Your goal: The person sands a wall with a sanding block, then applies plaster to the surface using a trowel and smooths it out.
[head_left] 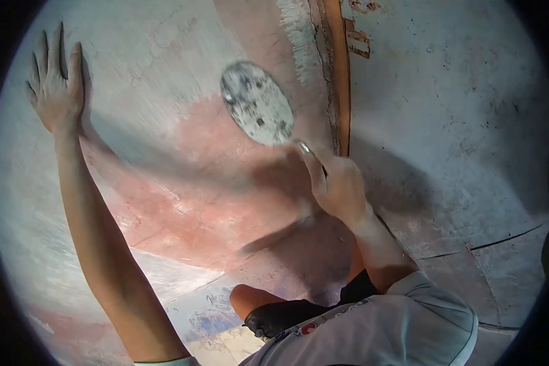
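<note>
My left hand (60,91) lies flat with fingers spread against a pale grey and pink painted surface (158,67), at the upper left. My right hand (341,186) is closed round the handle of a paddle-shaped tool (259,104). The tool has an oval, whitish face speckled with dark grey, and a bit of shiny metal shows by my thumb and forefinger. Its oval face overlaps the border between pale grey and pink on the surface. Most of the handle is hidden in my fist.
An orange-brown strip (341,79) with a ragged crack beside it runs down from the top, right of the tool. Beyond it stands a grey, scuffed panel (445,73). Dark seams cross the lower right. My bent knee (256,299) is below.
</note>
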`<state>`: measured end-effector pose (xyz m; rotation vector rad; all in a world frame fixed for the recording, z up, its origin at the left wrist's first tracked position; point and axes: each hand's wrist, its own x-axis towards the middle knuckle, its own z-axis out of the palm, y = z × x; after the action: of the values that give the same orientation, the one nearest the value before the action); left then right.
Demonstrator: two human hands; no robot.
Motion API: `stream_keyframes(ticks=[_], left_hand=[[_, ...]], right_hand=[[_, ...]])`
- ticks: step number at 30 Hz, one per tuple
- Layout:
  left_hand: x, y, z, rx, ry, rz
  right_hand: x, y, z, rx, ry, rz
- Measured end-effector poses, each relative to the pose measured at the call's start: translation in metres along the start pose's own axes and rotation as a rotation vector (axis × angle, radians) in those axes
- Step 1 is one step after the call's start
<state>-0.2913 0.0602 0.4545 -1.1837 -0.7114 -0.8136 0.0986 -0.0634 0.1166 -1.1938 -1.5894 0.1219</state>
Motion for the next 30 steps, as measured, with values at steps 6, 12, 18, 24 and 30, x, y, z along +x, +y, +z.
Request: stream_keyframes(ticks=[6,12,18,24,30], left_hand=[[0.002,0.002,-0.001,-0.029,-0.003,-0.003],[0.0,0.001,-0.002,-0.008,0.009,0.005],[-0.002,0.0,-0.002,-0.009,0.004,0.008],[0.0,0.001,-0.002,-0.015,0.021,0.017],[-0.001,0.002,-0.002,-0.001,-0.013,-0.022]], right_hand=[[0.016,0.005,-0.001,0.156,0.092,-0.151],[0.001,0.023,0.011,0.063,0.291,-0.195],[0.024,0.015,0.0,0.042,0.276,-0.229],[-0.007,0.016,0.007,0.269,0.211,-0.134],[0.065,-0.004,-0.011,0.273,0.236,-0.179]])
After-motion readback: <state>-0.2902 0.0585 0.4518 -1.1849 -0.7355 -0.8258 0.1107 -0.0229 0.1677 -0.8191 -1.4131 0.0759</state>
